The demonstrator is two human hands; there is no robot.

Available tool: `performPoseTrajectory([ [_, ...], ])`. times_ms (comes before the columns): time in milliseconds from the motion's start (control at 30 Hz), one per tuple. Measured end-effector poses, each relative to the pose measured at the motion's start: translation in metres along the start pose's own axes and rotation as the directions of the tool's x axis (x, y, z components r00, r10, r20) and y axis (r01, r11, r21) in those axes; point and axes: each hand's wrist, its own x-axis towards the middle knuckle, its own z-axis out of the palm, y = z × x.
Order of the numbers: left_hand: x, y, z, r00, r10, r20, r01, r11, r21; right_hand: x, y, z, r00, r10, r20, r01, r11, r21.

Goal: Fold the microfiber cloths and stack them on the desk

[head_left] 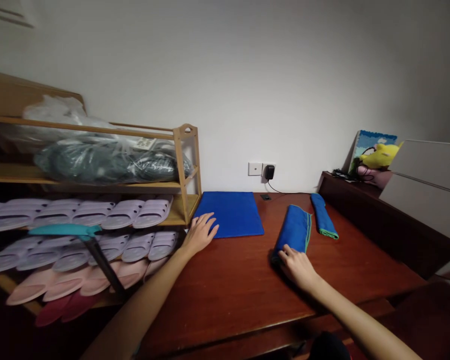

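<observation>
A blue cloth (293, 226) with a green-stitched edge lies folded lengthwise on the reddish wooden table (225, 290). My right hand (297, 266) has its fingers curled on the near end of that cloth, gripping it. To the left, a flat blue square mat or folded cloth (234, 212) lies near the wall. My left hand (200, 233) rests at its left front corner, fingers spread and stretched out. A second, narrower rolled blue cloth (323, 217) with a green edge lies farther right, touched by neither hand.
A wooden shoe rack (180, 175) with several rows of slippers (122, 214) and plastic-wrapped goods stands at the left. A black plug (270, 172) sits in the wall socket, its cable running right. On the raised right ledge are a yellow plush toy (382, 156) and white boxes (427, 175).
</observation>
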Motion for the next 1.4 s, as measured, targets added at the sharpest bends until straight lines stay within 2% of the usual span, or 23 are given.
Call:
performPoseTrajectory([
  [100, 0.004, 0.014, -0.011, 0.994, 0.095, 0.052, -0.095, 0.995, -0.017, -0.016, -0.011, -0.012, 0.995, -0.090, -0.047, 0.097, 0.977, 0.190],
  [167, 0.006, 0.036, -0.019, 0.979, 0.170, 0.111, -0.165, 0.985, -0.057, -0.020, 0.002, -0.015, 0.992, -0.063, -0.111, 0.096, 0.943, 0.320],
  [233, 0.006, 0.070, -0.029, 0.953, 0.254, 0.165, -0.232, 0.963, -0.141, -0.017, 0.030, -0.008, 0.982, 0.084, -0.167, -0.016, 0.927, 0.375],
  [300, 0.003, 0.111, -0.038, 0.912, 0.355, 0.206, -0.303, 0.921, -0.246, -0.011, 0.066, 0.009, 0.941, 0.277, -0.192, -0.205, 0.922, 0.329],
  [367, -0.001, 0.153, -0.044, 0.869, 0.437, 0.231, -0.352, 0.876, -0.330, -0.005, 0.101, 0.033, 0.892, 0.424, -0.154, -0.384, 0.893, 0.234],
  [433, -0.006, 0.188, -0.046, 0.845, 0.482, 0.232, -0.368, 0.839, -0.401, -0.001, 0.128, 0.056, 0.830, 0.548, -0.103, -0.535, 0.835, 0.126],
  [533, -0.011, 0.220, -0.037, 0.794, 0.553, 0.251, -0.392, 0.782, -0.485, 0.000, 0.155, 0.082, 0.761, 0.648, -0.028, -0.647, 0.761, 0.047],
  [667, -0.017, 0.229, -0.019, 0.715, 0.613, 0.336, -0.397, 0.751, -0.527, 0.000, 0.179, 0.096, 0.750, 0.659, 0.053, -0.660, 0.751, 0.023],
  [800, -0.023, 0.225, -0.013, 0.693, 0.621, 0.365, -0.410, 0.757, -0.509, -0.002, 0.204, 0.098, 0.735, 0.673, 0.089, -0.677, 0.735, 0.033],
  [967, -0.031, 0.217, -0.030, 0.681, 0.624, 0.384, -0.416, 0.760, -0.499, -0.010, 0.224, 0.102, 0.628, 0.772, 0.093, -0.778, 0.627, 0.051],
  [1033, -0.036, 0.215, -0.042, 0.678, 0.621, 0.394, -0.416, 0.765, -0.491, -0.012, 0.226, 0.104, 0.577, 0.812, 0.090, -0.817, 0.573, 0.070],
  [1100, -0.043, 0.214, -0.053, 0.679, 0.608, 0.411, -0.414, 0.780, -0.469, -0.014, 0.224, 0.103, 0.547, 0.833, 0.085, -0.837, 0.540, 0.090],
  [1133, -0.046, 0.214, -0.059, 0.679, 0.600, 0.424, -0.413, 0.789, -0.455, -0.015, 0.220, 0.101, 0.551, 0.831, 0.079, -0.833, 0.543, 0.102],
  [1167, -0.050, 0.214, -0.064, 0.676, 0.591, 0.439, -0.413, 0.798, -0.439, -0.015, 0.214, 0.098, 0.575, 0.815, 0.071, -0.816, 0.566, 0.117],
  [1200, -0.054, 0.215, -0.068, 0.673, 0.584, 0.454, -0.415, 0.806, -0.422, -0.015, 0.206, 0.093, 0.622, 0.781, 0.064, -0.780, 0.609, 0.143],
  [1233, -0.059, 0.216, -0.072, 0.671, 0.577, 0.465, -0.420, 0.813, -0.403, -0.016, 0.195, 0.087, 0.691, 0.720, 0.059, -0.717, 0.673, 0.180],
  [1300, -0.070, 0.218, -0.078, 0.677, 0.566, 0.470, -0.436, 0.824, -0.362, -0.017, 0.169, 0.074, 0.861, 0.507, 0.046, -0.500, 0.823, 0.270],
  [1333, -0.075, 0.218, -0.080, 0.686, 0.560, 0.465, -0.445, 0.828, -0.341, -0.019, 0.154, 0.067, 0.930, 0.366, 0.038, -0.359, 0.880, 0.310],
  [1367, -0.080, 0.217, -0.082, 0.696, 0.554, 0.456, -0.452, 0.832, -0.321, -0.021, 0.139, 0.060, 0.972, 0.232, 0.028, -0.228, 0.913, 0.339],
  [1400, -0.086, 0.215, -0.084, 0.703, 0.553, 0.447, -0.460, 0.833, -0.306, -0.024, 0.126, 0.055, 0.992, 0.126, 0.026, -0.127, 0.925, 0.358],
])
